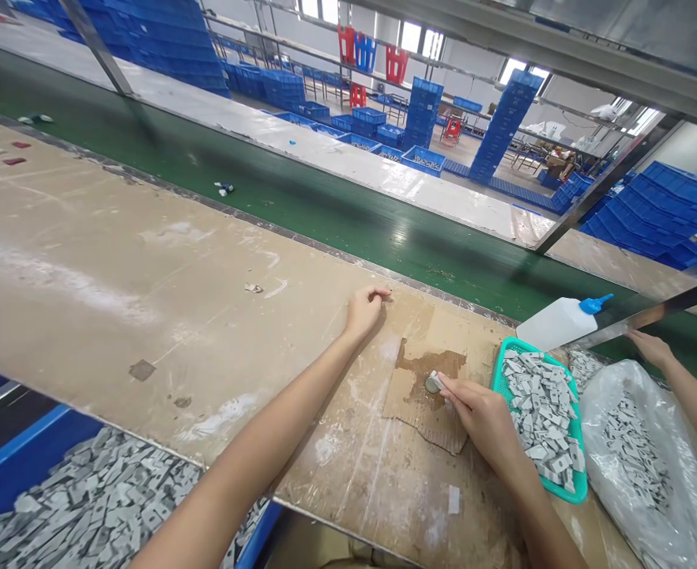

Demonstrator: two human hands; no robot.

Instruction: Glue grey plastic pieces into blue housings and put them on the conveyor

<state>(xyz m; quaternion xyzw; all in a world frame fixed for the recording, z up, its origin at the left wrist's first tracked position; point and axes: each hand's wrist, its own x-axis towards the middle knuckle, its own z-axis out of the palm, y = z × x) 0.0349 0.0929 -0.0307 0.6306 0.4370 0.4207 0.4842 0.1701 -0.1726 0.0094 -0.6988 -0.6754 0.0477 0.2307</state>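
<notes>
My left hand [365, 310] rests on the tabletop near the conveyor's edge, its fingers curled in. A tiny dark speck shows at its fingertip, but what it holds, if anything, is too small to name. My right hand [480, 411] pinches a small grey plastic piece [435, 378] over a small round dish [431, 385]. This dish sits on a torn cardboard sheet [411, 399] with a dark wet stain. To the right of that hand, a green basket [499, 379] holds many grey pieces [541, 419].
A white bottle with a blue nozzle [559, 322] lies behind the basket. A clear bag of grey parts [633, 450] is at right, near another person's hand [650, 348]. A blue bin [28, 450] full of pieces stands lower left. The green conveyor [325, 225] runs beyond the table.
</notes>
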